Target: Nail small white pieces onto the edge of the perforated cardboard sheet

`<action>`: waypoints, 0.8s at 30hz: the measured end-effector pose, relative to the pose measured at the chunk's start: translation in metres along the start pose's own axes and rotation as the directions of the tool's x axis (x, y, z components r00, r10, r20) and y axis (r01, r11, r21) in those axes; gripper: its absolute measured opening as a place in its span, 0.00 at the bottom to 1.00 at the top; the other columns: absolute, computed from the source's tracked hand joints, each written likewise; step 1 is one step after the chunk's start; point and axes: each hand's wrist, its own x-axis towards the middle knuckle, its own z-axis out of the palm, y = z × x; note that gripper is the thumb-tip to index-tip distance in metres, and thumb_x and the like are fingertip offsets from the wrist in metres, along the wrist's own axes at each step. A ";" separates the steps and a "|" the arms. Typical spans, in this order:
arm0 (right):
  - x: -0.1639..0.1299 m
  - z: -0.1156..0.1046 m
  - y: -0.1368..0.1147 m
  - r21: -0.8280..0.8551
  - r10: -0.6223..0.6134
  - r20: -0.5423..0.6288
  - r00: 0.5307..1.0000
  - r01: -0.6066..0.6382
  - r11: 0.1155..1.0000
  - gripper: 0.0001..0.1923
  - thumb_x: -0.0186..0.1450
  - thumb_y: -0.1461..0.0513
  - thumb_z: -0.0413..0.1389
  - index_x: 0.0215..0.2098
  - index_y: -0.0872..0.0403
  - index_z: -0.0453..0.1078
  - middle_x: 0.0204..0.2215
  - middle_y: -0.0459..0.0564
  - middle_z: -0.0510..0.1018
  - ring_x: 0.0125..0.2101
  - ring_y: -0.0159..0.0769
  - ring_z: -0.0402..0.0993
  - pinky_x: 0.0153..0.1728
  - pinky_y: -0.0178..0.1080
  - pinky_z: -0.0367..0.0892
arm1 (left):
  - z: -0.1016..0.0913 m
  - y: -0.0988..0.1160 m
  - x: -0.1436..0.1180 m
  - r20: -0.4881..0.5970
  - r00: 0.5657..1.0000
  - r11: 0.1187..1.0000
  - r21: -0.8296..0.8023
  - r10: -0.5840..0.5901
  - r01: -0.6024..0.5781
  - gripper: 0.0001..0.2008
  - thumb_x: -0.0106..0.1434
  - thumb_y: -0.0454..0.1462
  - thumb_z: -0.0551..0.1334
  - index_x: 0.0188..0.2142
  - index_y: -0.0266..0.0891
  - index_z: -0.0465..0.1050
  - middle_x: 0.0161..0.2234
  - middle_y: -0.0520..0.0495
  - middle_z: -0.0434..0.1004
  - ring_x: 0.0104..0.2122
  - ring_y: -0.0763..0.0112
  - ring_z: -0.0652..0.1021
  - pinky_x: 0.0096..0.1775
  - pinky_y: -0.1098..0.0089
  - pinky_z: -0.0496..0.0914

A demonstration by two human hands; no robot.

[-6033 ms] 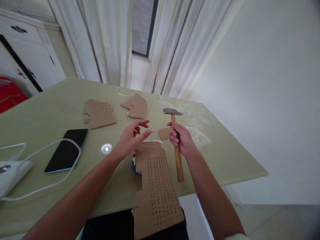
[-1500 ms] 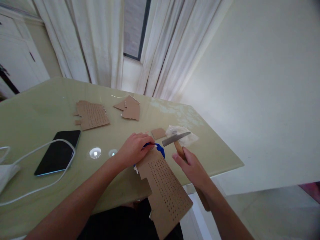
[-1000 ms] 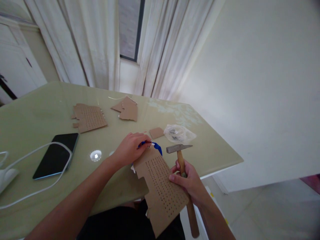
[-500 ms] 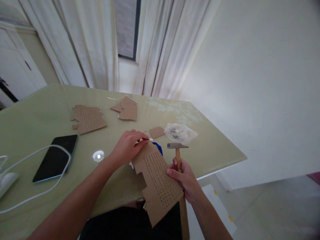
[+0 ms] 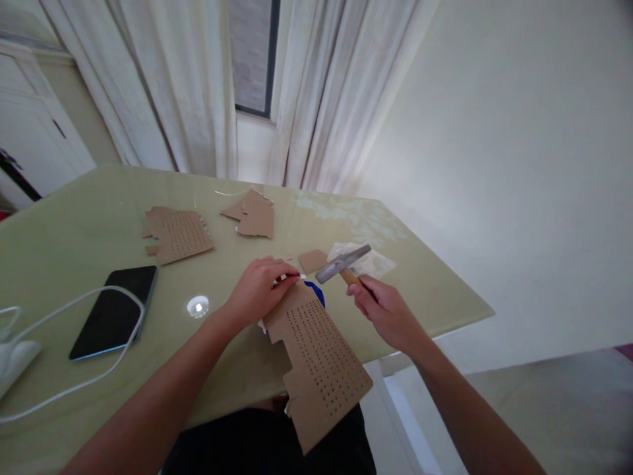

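Note:
My left hand (image 5: 260, 287) rests on the top edge of a perforated cardboard sheet (image 5: 316, 359) that overhangs the table's near edge. Its fingertips pinch something small and pale there; I cannot tell what. A blue object (image 5: 316, 292) peeks out from under the sheet. My right hand (image 5: 386, 311) grips the wooden handle of a hammer (image 5: 342, 263). The steel head points left and hangs low, just right of my left fingertips.
On the green glass table (image 5: 74, 244) lie a second perforated cardboard piece (image 5: 179, 233), plain cardboard scraps (image 5: 253, 215), a small cardboard square (image 5: 312, 260) and a clear plastic bag (image 5: 372, 262). A black phone (image 5: 115, 311) and a white cable (image 5: 79, 303) lie at the left. Curtains hang behind.
My right hand has swung the hammer from upright to tilted down, head now close to my left fingertips. My left hand has stayed on the cardboard's top edge.

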 end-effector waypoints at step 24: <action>0.036 0.003 -0.056 -0.614 -0.168 0.181 0.969 0.244 0.750 0.18 0.83 0.53 0.49 0.39 0.51 0.70 0.29 0.49 0.78 0.30 0.40 0.71 0.33 0.41 0.50 | 0.003 0.001 -0.003 0.026 1.000 0.999 -0.038 -0.017 0.018 0.08 0.74 0.35 0.65 0.42 0.42 0.86 0.40 0.45 0.87 0.42 0.58 0.83 0.48 0.58 0.73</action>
